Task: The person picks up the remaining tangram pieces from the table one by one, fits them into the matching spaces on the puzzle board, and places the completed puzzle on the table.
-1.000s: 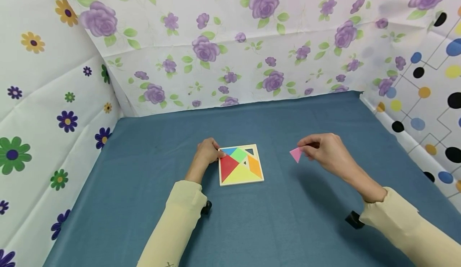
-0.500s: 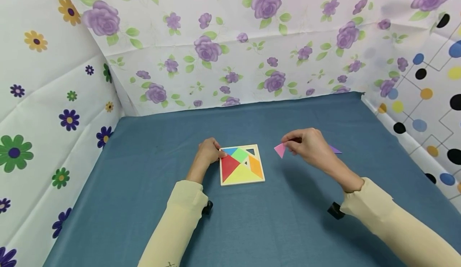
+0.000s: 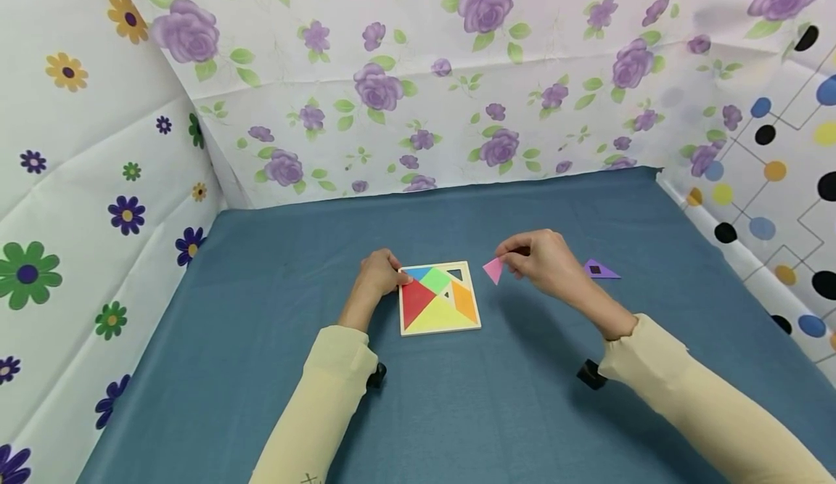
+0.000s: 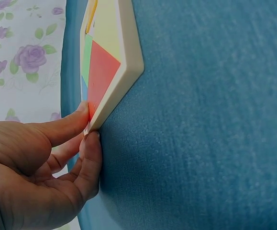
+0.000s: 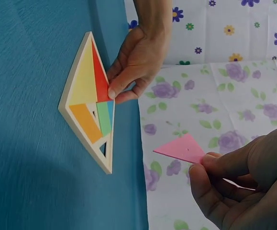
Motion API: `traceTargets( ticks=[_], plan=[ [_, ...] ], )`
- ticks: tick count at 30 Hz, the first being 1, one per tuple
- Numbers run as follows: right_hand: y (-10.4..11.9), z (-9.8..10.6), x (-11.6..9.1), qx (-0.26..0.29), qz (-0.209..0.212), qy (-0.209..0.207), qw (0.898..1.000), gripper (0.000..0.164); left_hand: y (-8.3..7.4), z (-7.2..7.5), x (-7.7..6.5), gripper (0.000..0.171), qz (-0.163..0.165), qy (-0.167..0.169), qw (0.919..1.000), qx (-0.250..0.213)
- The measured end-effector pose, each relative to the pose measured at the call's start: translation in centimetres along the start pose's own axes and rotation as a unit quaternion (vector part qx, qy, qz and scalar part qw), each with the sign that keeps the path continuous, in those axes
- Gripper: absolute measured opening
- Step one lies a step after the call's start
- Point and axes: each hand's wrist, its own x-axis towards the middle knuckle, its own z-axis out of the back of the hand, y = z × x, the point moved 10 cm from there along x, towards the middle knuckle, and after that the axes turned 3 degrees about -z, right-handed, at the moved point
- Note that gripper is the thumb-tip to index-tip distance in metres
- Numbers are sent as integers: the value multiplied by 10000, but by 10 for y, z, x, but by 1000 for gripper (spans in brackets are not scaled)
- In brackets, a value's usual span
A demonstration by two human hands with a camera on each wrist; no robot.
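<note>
My left hand [image 3: 379, 281] pinches the left edge of a wooden tangram board [image 3: 440, 332], thumb on top by the red triangle [image 4: 101, 72]. Red, yellow, blue, green and orange pieces lie in the board; two bare spots with dark triangular holes show, one at the far right corner and a small one near the middle. Between thumb and fingertips, my right hand [image 3: 538, 263] holds a small pink triangle [image 5: 182, 148] in the air, just right of the board. A purple triangle [image 3: 601, 271] with a dark square on it lies on the cloth behind the right hand.
A blue cloth [image 3: 313, 237] covers the table. Floral sheets [image 3: 418, 107] hang along the back, with a flower-patterned sheet on the left and a dotted one [image 3: 771, 194] on the right.
My right hand has moved left toward the board with the pink triangle, uncovering the purple triangle behind it. The left hand keeps its grip on the board.
</note>
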Motion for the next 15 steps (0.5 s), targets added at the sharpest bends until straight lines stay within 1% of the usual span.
traceTargets(
  ticks=[6,15],
  plan=[
    [0,-16,9,153,-242,257,9993,12,-1,0,1,25,-86,-30,9999,53],
    [-2,-36,21,190,-396,365,9984,11,0,1,0,25,-114,-38,9999,14]
  ],
)
